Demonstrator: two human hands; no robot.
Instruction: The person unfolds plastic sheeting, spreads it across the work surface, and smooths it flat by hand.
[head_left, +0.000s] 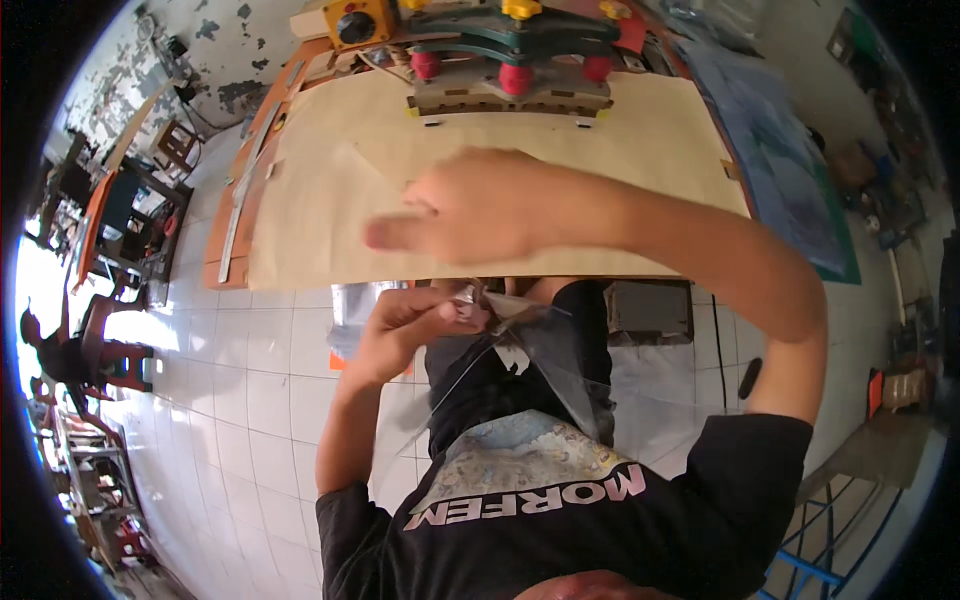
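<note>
My left hand [425,318] is closed in a pinch at the near edge of the table, above my lap. It grips a gathered end of a clear plastic sheet [560,355], which hangs down over my dark shorts. My right hand [470,210] is over the pale yellow board [310,200], smeared by motion. Its fingers are curled, with one digit stretched to the left. A faint, clear sliver shows by its fingertips; what it is, and whether the hand holds it, I cannot make out.
A green metal press [515,45] with red and yellow knobs stands at the board's far side, next to a yellow box [360,22] with a black dial. Clear plastic sheets [760,150] lie to the right. A metal ruler [245,190] edges the left. A person [80,345] is far left.
</note>
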